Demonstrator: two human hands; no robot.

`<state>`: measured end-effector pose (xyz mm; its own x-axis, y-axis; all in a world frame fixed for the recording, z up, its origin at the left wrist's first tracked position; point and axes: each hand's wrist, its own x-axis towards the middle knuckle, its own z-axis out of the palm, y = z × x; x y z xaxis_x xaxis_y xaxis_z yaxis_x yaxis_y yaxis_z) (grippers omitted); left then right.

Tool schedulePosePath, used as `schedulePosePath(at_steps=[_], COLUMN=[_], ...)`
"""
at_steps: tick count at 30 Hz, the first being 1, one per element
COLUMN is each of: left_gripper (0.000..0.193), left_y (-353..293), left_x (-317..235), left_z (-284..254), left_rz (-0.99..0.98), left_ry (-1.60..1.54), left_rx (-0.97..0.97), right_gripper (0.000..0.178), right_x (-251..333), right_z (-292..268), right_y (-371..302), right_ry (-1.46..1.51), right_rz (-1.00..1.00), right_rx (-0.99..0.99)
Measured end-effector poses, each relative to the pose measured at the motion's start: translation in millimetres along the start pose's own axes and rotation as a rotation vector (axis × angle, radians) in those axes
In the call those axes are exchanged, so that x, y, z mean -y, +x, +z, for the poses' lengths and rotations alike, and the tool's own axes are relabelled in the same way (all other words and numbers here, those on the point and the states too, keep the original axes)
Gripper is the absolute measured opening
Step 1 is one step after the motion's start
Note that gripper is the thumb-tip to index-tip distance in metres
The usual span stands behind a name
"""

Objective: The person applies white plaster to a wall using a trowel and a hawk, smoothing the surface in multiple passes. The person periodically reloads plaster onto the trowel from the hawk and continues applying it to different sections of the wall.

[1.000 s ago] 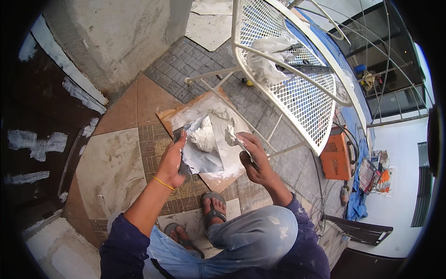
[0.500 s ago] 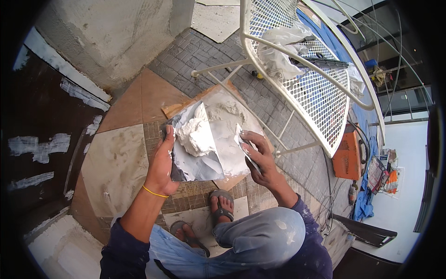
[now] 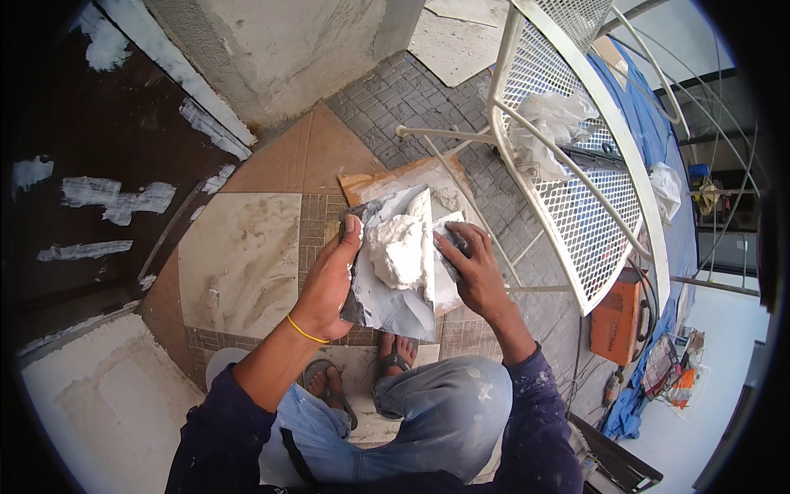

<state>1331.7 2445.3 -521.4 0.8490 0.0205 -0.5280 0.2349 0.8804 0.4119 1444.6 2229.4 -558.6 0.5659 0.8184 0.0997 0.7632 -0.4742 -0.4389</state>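
Observation:
In my left hand (image 3: 327, 284) is a flat grey plate (image 3: 385, 311), gripped at its left edge with the thumb on top. A thick mound of white putty (image 3: 397, 253) sits on the plate, and more is smeared along its right edge. My right hand (image 3: 484, 276) is closed around a putty-coated flat scraper (image 3: 448, 220), at the plate's right edge. Fingers and putty hide much of the scraper. Under the plate on the ground lies a putty-smeared board (image 3: 362, 188), partly covered from view.
A white metal mesh chair (image 3: 568, 198) with plastic bags (image 3: 555, 123) on it stands at the right. Beyond its legs sits an orange box (image 3: 615, 317) beside cables. At left is a dark panel with white patches (image 3: 115, 198), near a rough concrete pillar (image 3: 288, 49).
My right hand has moved left with the scraper, from apart from the plate to its right edge. Putty now lies along that edge. The whole view has shifted.

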Motion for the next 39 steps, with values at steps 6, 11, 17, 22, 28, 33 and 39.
schedulePosePath(at_steps=[6, 11, 17, 22, 28, 33, 39], left_gripper=[0.062, 0.059, 0.058, 0.062, 0.056, 0.055, 0.057], left_y=[-89, -202, -365, -458, -541, -592, -631], left_x=[-29, -83, -145, -124, -49, 38, 121], left_z=[85, 217, 331, 404, 459, 489, 539], left_rz=[0.164, 0.187, 0.319, 0.474, 0.639, 0.664, 0.796], left_ry=[-0.193, -0.369, -0.386, -0.451, -0.582, -0.574, -0.740], left_rx=[-0.247, -0.215, -0.119, -0.300, -0.381, -0.613, -0.855], right_gripper=[0.034, 0.035, 0.033, 0.028, 0.040, 0.015, 0.019], right_x=[85, 190, 298, 340, 368, 399, 489], right_z=[-94, -228, -378, -425, -487, -522, -482], right_y=[-26, -15, -20, -66, -77, -46, -114], right_ry=[1.183, -0.196, 0.144, 0.837, 0.843, 1.893, 1.935], right_rz=[0.534, -0.220, -0.253, -0.171, -0.337, 0.254, 0.288], right_rx=[-0.569, -0.554, 0.004, -0.297, 0.230, 0.966, 1.659])
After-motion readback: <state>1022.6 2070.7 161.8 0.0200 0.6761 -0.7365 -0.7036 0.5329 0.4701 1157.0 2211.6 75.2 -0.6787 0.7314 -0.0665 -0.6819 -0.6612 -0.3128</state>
